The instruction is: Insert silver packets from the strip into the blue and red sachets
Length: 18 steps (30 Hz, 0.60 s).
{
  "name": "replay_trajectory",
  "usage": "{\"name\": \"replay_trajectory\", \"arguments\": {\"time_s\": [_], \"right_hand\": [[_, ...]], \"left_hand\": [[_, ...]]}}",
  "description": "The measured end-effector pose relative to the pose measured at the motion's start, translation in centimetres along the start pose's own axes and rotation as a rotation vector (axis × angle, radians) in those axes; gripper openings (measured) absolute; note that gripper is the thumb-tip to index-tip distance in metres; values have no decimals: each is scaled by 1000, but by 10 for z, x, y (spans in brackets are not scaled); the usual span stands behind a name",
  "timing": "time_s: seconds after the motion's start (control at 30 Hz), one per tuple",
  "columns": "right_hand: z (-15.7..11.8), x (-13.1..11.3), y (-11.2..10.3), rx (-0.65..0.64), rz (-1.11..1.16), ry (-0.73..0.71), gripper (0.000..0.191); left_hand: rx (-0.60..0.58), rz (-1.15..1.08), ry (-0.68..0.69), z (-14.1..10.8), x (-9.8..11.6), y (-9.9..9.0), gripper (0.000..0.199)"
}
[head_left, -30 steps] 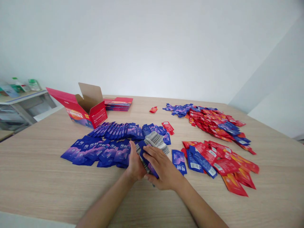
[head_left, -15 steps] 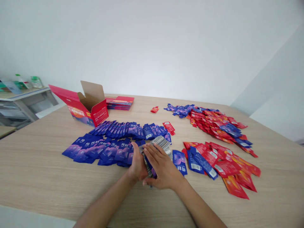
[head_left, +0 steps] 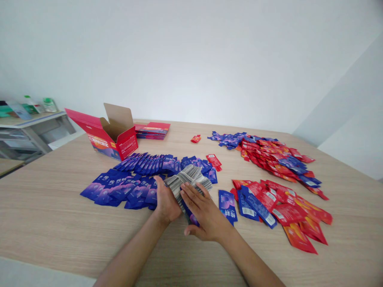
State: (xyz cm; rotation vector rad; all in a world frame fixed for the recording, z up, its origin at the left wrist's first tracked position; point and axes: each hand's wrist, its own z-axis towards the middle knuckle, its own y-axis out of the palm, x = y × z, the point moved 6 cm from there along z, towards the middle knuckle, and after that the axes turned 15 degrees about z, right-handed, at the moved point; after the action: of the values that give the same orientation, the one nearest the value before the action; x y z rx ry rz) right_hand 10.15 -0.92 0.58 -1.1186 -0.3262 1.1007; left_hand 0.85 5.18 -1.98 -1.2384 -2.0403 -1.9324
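Observation:
Between my two hands is a thick stack of sachets [head_left: 189, 175], its silvery striped edges facing up and a bit of purple print showing below. My left hand [head_left: 167, 202] grips the stack from the left side, thumb up. Against its right side presses my right hand [head_left: 206, 213], fingers laid along it, so both hands are closed on the stack. Just beyond and to the left lie overlapping rows of blue-purple sachets [head_left: 116, 185]. A single blue sachet [head_left: 227, 205] lies flat to the right of my right hand.
An opened red carton [head_left: 127, 143] stands at the back left, beside a pile of flattened cartons [head_left: 154, 130]. Red sachets [head_left: 289, 213] mixed with blue ones lie at right, with a larger mixed heap [head_left: 266, 155] behind. A side table [head_left: 32, 121] holds bottles.
My hands have moved slightly apart, and the stack's top edges have fanned wider, now leaning more to the left. The view has shifted a little.

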Motion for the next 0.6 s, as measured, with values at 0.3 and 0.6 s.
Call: {"name": "replay_trajectory", "arguments": {"time_s": [0.3,0.6], "right_hand": [[-4,24,-4,282,-117,187,49],[-28,52,-37,684,-73,499,45]], "left_hand": [[-138,28,-105,-2,-31,14,93],[-507,273,-102,-14,-64,31,93]]}}
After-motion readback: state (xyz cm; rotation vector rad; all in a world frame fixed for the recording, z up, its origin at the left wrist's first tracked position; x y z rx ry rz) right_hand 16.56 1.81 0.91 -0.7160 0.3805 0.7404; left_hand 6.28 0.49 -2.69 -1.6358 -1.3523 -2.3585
